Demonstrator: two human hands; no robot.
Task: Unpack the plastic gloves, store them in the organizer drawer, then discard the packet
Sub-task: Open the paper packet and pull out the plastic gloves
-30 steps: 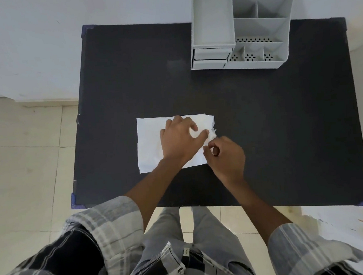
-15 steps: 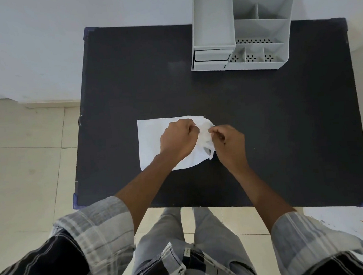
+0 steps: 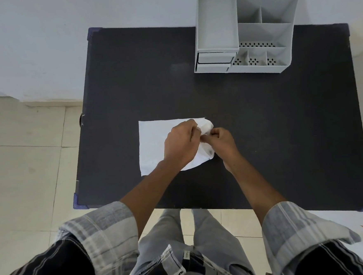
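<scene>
A white, thin plastic packet [image 3: 153,145] lies flat on the near middle of the black surface [image 3: 261,131], its right end lifted and crumpled. The grey organizer [image 3: 242,32] stands at the far right edge, its small drawer [image 3: 213,60] at the front left, closed.

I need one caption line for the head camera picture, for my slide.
Both hands, left and right, pinch the white packet's right end on a black table; grey organizer behind.
</scene>
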